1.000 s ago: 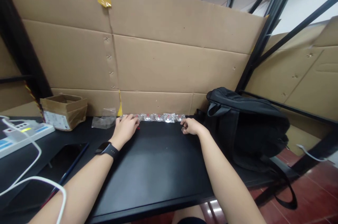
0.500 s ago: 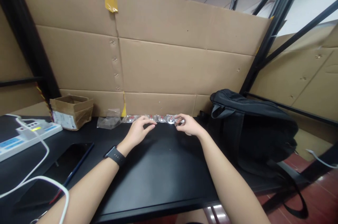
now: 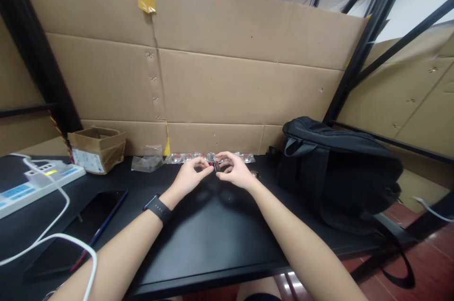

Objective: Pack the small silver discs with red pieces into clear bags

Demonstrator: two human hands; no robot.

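In the middle of the frame, the left hand (image 3: 192, 174) and right hand (image 3: 234, 171) pinch a tiny red-and-dark thing (image 3: 216, 167), one piece or two I can't tell, in what looks like a lining-up step calling for slow, steady fingers next.

I can't make out the small dark and red thing (image 3: 216, 167) at the fingertips of my left hand (image 3: 196, 172) and right hand (image 3: 234, 171); the fingers partly cover it, and which hand grips it is unclear to me. My right hand hides some packets (image 3: 177, 158) along the desk's (image 3: 213, 244) back edge, their red marks too small to read. The bag (image 3: 340, 168) blocks the desk's back right corner. The picture's left edge cuts off the power strip (image 3: 73, 174).
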